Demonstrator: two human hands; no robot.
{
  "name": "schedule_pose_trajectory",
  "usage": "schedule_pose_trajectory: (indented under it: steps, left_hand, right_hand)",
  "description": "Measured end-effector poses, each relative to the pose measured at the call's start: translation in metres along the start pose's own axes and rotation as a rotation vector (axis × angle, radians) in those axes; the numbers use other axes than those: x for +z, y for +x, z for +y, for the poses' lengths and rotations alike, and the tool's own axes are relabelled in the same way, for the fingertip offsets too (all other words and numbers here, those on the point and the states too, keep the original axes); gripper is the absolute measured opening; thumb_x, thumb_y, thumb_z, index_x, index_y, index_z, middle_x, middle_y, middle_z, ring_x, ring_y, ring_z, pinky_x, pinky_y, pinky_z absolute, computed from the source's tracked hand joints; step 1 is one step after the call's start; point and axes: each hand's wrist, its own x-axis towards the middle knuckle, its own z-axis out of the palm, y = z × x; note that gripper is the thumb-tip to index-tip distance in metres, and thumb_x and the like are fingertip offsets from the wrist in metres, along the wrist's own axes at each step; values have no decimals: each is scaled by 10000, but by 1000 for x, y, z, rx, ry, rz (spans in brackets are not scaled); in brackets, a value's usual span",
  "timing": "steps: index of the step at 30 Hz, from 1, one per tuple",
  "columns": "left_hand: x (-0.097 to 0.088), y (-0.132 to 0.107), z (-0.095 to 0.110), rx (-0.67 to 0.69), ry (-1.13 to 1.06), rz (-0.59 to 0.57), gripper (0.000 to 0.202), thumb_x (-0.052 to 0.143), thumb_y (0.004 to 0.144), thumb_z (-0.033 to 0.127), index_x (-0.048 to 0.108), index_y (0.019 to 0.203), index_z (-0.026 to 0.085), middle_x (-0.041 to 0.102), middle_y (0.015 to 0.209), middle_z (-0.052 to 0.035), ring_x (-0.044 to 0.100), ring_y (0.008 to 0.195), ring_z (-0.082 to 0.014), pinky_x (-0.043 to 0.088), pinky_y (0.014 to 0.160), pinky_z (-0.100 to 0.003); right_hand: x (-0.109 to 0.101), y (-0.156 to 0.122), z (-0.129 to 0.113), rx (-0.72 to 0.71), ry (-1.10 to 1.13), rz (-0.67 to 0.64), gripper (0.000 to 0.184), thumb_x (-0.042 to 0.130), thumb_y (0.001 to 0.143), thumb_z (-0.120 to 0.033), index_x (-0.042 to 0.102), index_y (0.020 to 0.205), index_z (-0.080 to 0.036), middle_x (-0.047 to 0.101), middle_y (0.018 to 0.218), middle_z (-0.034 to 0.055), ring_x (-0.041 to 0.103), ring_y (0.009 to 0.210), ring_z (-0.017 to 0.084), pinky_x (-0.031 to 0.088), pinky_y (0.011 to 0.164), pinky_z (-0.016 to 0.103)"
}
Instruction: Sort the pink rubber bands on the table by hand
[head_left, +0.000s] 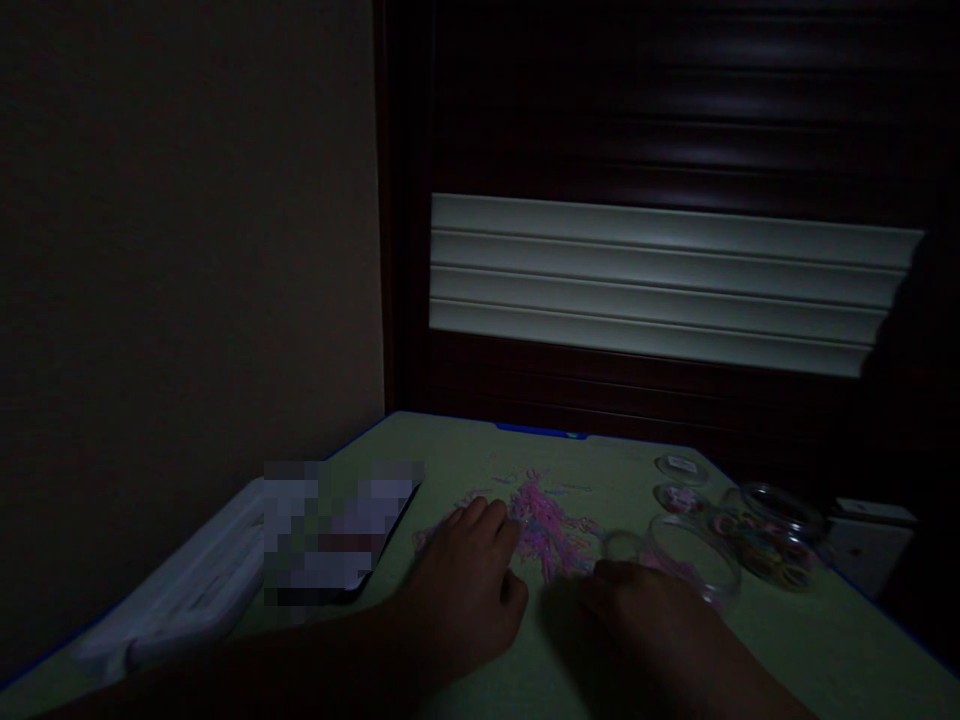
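A heap of small pink and pastel elastic bands [551, 525] lies on a pale green table [825, 640]. My left hand [465, 590] rests palm down on the table with its fingertips at the left edge of the heap, fingers together and lying fairly flat. My right hand [649, 610] is just right of it, below the heap, next to a clear round container [690, 560]; its fingers are curled and dark, and I cannot make out anything in them. The room is very dim.
Clear jars and lids [772, 530] with coloured bands stand at the table's right. A white tray [202, 590] and a blurred-out flat item [337, 530] lie on the left. A wall is at the left, a dark wooden panel with a white strip [660, 285] behind.
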Motion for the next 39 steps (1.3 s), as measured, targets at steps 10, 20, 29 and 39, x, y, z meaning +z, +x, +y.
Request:
schedule_pose_trajectory:
  steps: [10, 20, 29, 39]
  left_hand:
    - [2, 1, -2, -14, 52, -1, 162, 426, 707, 124, 479, 851, 176, 492, 875, -58, 444, 853, -237, 380, 760, -392]
    - [7, -1, -5, 0, 68, -9, 117, 419, 752, 132, 498, 833, 163, 498, 857, -61, 452, 856, -238, 375, 778, -402]
    - [3, 2, -4, 21, 78, -8, 132, 398, 772, 100, 495, 834, 165, 497, 853, -58, 447, 834, -227, 372, 758, -386]
    - [2, 2, -4, 59, 60, 5, 140, 379, 807, 85, 488, 841, 167, 493, 857, -61, 436, 825, -222, 368, 768, -380]
  right_hand:
    - [2, -3, -4, 1, -18, 72, 237, 499, 661, -21, 651, 741, -185, 662, 721, 29, 604, 593, 149, 334, 487, 231]
    - [-1, -4, -5, -25, -19, 74, 214, 496, 669, -45, 643, 728, -190, 659, 703, 30, 598, 566, 146, 332, 476, 231]
    - [-7, -5, -7, -15, 8, 47, 190, 505, 710, -63, 641, 726, -194, 659, 719, 27, 604, 586, 147, 326, 488, 234]
    - [-3, -6, -5, -23, 5, 76, 205, 490, 735, -71, 651, 761, -195, 665, 738, 27, 610, 601, 151, 357, 504, 235]
